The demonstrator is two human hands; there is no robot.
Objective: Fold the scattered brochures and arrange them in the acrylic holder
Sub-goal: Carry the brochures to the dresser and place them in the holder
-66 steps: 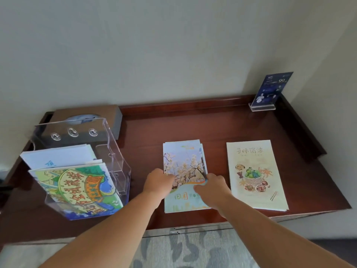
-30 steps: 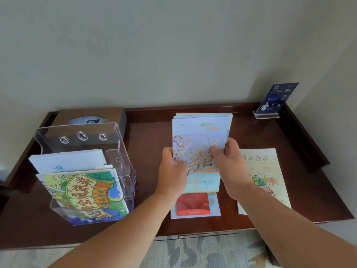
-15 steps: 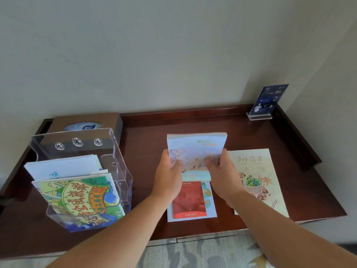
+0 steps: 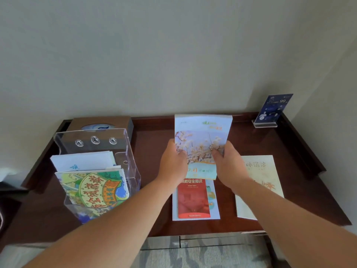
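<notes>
1. Desk point(image 4: 154, 136) carries everything.
2. Holder point(image 4: 123, 151) stands at left, holding two brochures.
3. Blossom brochure point(image 4: 201, 136) is raised above a red leaflet point(image 4: 193, 200).
4. Left hand point(image 4: 172, 163) and right hand point(image 4: 229, 165) pinch its side edges.

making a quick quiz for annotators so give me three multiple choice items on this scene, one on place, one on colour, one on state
1. Where on the wooden table does the acrylic holder stand?
A. left side
B. back right corner
C. centre

2. What colour is the cover of the fire-safety brochure lying on the table?
A. black
B. red
C. purple

3. What state is the blossom brochure in?
A. flat on the table
B. slotted in the holder
C. held up by both hands

Answers:
1 A, it stands at the left, in front of the tissue box.
2 B, its cover is plainly red.
3 C, the left hand and right hand grip its sides above the table.
</notes>
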